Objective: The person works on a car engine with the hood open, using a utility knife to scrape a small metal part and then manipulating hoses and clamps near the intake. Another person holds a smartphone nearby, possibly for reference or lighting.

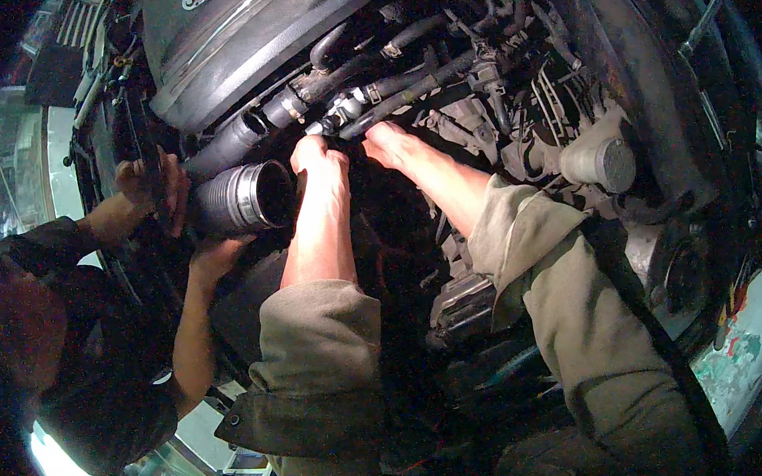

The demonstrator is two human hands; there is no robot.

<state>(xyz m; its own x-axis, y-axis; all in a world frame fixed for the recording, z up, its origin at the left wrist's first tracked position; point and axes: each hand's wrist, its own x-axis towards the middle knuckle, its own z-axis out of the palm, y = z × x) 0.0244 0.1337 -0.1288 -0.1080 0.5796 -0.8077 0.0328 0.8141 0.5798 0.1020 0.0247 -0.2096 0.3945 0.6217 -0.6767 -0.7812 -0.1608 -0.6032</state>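
Both of my hands reach down into a car's engine bay. My left hand point(313, 155) is beside the open end of a corrugated air intake duct point(230, 199), just below a metal hose fitting point(343, 110). Its fingers are bent out of sight, so any grip is hidden. To its right, my right hand point(385, 142) reaches beneath a black rubber hose point(397, 102); its fingertips are hidden too. A second black pipe point(229, 146) with an open end lies above the duct, near a clamped hose joint point(286, 104).
A co-worker's hand point(218, 257) is at the duct's underside, and their other hand point(152, 182) is by the bay's left edge. The plastic engine cover point(258, 39) rises at the top. A round-capped grey housing point(600, 160) stands at right, near the fender point(629, 71).
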